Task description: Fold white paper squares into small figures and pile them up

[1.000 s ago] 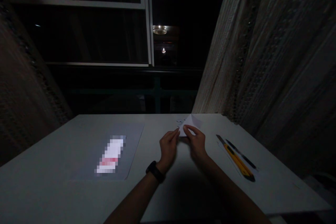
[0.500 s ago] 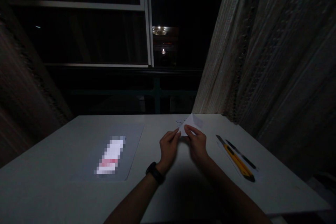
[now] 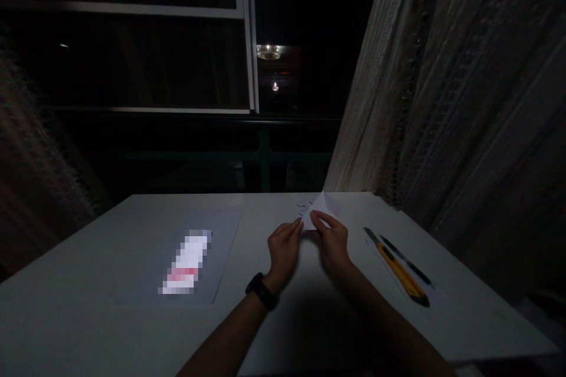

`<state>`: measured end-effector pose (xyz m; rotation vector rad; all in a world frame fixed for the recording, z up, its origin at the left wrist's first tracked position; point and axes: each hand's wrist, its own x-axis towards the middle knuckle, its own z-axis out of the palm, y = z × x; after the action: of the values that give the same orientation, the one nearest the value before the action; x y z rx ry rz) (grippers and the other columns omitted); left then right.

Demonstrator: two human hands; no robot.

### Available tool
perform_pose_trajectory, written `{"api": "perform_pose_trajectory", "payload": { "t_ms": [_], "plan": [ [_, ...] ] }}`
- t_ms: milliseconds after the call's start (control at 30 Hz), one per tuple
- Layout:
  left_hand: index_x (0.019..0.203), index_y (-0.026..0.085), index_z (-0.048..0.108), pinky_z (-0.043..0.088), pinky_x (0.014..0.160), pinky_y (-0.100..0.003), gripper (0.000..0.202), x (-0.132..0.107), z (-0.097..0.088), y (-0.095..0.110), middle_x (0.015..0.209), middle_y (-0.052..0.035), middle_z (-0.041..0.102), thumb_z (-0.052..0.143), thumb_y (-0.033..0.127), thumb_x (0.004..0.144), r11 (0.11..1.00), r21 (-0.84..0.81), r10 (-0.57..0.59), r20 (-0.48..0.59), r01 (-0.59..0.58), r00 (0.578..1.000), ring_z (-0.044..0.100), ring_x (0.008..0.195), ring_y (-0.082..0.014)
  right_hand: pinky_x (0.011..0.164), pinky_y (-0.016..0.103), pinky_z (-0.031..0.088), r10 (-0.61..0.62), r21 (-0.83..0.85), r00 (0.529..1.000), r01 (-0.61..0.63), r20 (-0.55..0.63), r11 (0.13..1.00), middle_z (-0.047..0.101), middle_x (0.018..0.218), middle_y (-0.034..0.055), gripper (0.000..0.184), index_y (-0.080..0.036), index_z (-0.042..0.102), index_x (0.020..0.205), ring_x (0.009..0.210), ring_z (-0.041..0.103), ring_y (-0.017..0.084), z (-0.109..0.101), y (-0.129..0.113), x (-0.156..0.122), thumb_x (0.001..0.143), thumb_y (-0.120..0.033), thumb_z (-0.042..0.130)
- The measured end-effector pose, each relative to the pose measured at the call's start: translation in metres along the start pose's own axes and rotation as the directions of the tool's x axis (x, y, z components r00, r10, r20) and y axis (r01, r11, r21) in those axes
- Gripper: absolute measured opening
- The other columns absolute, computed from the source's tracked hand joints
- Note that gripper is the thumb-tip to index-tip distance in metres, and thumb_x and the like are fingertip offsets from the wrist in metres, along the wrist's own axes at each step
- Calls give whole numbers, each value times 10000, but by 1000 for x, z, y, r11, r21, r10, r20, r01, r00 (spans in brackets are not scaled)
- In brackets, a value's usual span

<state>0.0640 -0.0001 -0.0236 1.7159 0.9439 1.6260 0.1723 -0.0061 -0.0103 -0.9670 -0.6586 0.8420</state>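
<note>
A small folded piece of white paper (image 3: 324,209) is held just above a white table (image 3: 79,283) in dim light. My left hand (image 3: 283,250), with a dark watch on its wrist, pinches the paper's near left corner. My right hand (image 3: 332,240) pinches the near edge beside it, fingers closed on the fold. The two hands almost touch each other. The paper's pointed far corner sticks up and away from me.
A yellow utility knife (image 3: 400,271) and a dark pen (image 3: 407,260) lie to the right of my hands. A grey sheet (image 3: 225,235) with a blurred white patch lies to the left. Curtains hang on the right and left, a dark window behind.
My hands and the paper have hardly moved. The left curtain has shifted slightly outward.
</note>
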Motion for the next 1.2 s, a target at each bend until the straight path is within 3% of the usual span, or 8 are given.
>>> {"api": "perform_pose_trajectory", "payload": {
  "t_ms": [167, 300, 433, 633, 967, 1100, 1200],
  "plan": [
    [934, 178, 676, 468, 732, -267, 270, 1, 2, 1, 881, -66, 672, 567, 338, 745, 986, -111, -122, 22, 123, 992, 610, 790, -162, 589, 281, 485, -20, 1, 1000, 20, 22, 1000, 667, 875, 74, 307, -150, 680, 803, 723, 611, 190, -1, 3, 1, 559, -329, 732],
    [997, 139, 649, 486, 671, -272, 379, 2, 3, 1, 804, -70, 689, 605, 374, 703, 944, -194, -263, 47, 267, 964, 619, 700, -163, 660, 329, 487, -80, -58, 996, 82, 29, 995, 677, 850, 80, 315, -145, 688, 784, 775, 611, 222, -1, 4, 2, 554, -358, 722],
    [994, 130, 650, 499, 660, -278, 405, 4, 4, 2, 806, -83, 696, 639, 375, 672, 906, -255, -335, 57, 338, 940, 632, 684, -173, 682, 338, 486, -89, -75, 995, 93, 52, 993, 680, 860, 77, 311, -153, 688, 786, 804, 609, 228, -1, 3, 2, 560, -366, 715],
    [989, 144, 653, 514, 695, -310, 395, 6, 4, 3, 954, -102, 669, 666, 350, 652, 862, -329, -378, 88, 385, 922, 642, 762, -203, 647, 341, 495, -84, -78, 994, 89, 63, 993, 678, 857, 81, 327, -145, 686, 792, 790, 609, 237, -1, 6, 0, 562, -374, 715],
    [955, 123, 663, 518, 710, -331, 405, 8, 3, -1, 960, -120, 663, 691, 349, 620, 849, -332, -411, 72, 411, 909, 639, 801, -227, 689, 334, 474, -89, -94, 993, 97, 78, 991, 675, 854, 72, 307, -142, 681, 788, 803, 604, 223, 1, 4, 0, 579, -364, 710],
    [959, 118, 658, 519, 719, -313, 409, 12, -1, 1, 975, -116, 660, 691, 349, 623, 827, -397, -424, 23, 397, 905, 636, 816, -211, 674, 306, 477, -109, -93, 982, 125, 155, 988, 660, 872, 42, 421, -180, 615, 985, 745, 607, 183, 4, 1, -8, 609, -354, 694],
    [984, 108, 645, 522, 720, -315, 425, 16, -5, 1, 971, -117, 661, 686, 345, 633, 814, -450, -433, -47, 368, 900, 637, 808, -205, 718, 286, 483, -146, 33, 988, 145, 53, 989, 624, 956, 20, 514, -244, 521, 1055, 800, 608, 156, 6, 3, -13, 585, -289, 724]
  ]
}}
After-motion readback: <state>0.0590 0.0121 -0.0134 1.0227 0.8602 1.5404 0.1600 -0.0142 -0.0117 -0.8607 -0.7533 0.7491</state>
